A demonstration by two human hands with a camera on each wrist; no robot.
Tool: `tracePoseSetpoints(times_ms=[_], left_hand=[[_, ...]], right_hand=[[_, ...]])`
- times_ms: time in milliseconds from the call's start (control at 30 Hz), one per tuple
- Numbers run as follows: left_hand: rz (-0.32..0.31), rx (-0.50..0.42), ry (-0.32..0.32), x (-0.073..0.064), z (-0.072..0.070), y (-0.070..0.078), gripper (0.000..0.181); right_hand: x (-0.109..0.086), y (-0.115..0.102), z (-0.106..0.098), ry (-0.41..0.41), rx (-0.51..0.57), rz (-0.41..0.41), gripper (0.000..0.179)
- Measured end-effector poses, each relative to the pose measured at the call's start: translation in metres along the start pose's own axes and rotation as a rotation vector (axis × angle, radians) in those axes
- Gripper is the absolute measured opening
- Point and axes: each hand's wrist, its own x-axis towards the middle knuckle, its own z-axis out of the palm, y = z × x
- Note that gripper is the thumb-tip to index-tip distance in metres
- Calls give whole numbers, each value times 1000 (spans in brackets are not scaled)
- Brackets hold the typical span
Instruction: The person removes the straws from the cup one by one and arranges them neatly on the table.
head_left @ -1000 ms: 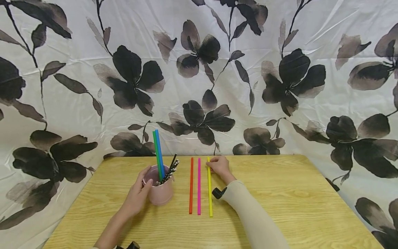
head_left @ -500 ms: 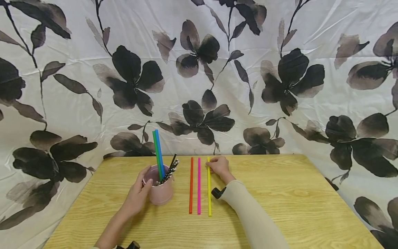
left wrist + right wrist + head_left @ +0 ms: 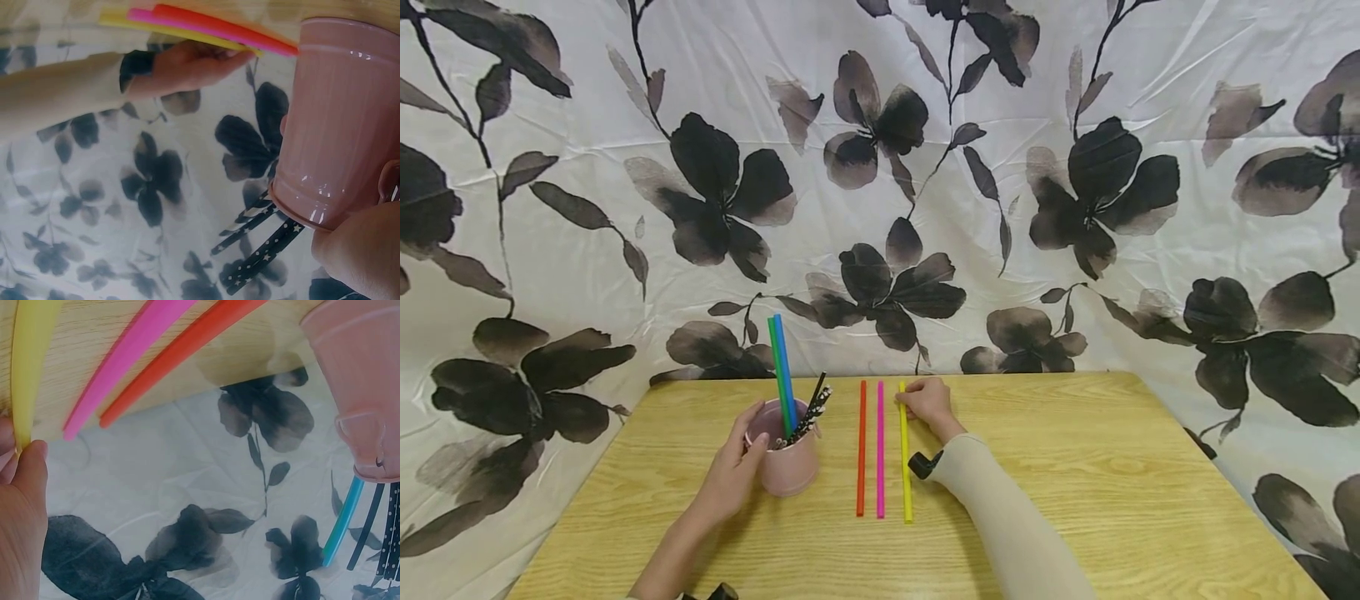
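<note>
My left hand [image 3: 727, 475] holds a pink cup [image 3: 788, 472] from its left side, thumb over the near rim. Out of the cup stand a green straw [image 3: 777, 358], a blue straw [image 3: 786, 371] and several black patterned straws [image 3: 265, 256]. With thumb and fingers, my right hand [image 3: 931, 403] pinches the far end of a yellow straw [image 3: 906, 467] lying on the table. Left of it, a pink straw [image 3: 881, 450] and a red straw [image 3: 861, 450] lie roughly parallel, apart from each other. In the right wrist view the thumb presses on the yellow straw [image 3: 30, 369].
A wooden table [image 3: 1075, 483] carries everything. Just behind its far edge hangs a white cloth [image 3: 985, 292] with dark flowers. The three loose straws lie between the cup and my right hand, their far ends near the table's back edge.
My right wrist shifts very slightly left, and the near end of the yellow straw wavers a little. My left hand and the cup stay in place.
</note>
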Motion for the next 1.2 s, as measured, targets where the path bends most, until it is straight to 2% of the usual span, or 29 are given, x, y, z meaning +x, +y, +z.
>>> tracePoseSetpoints(times_ms=[367, 667, 1200], left_hand=[[-39, -3, -1, -2, 0, -1, 46], [-27, -7, 18, 1, 1, -1, 46], [-20, -3, 8, -2, 0, 3, 45]], right_hand=[[5, 0, 4, 11, -60, 37, 23], [5, -1, 1, 13, -59, 28, 22], [2, -2, 5, 44, -57, 33, 19]])
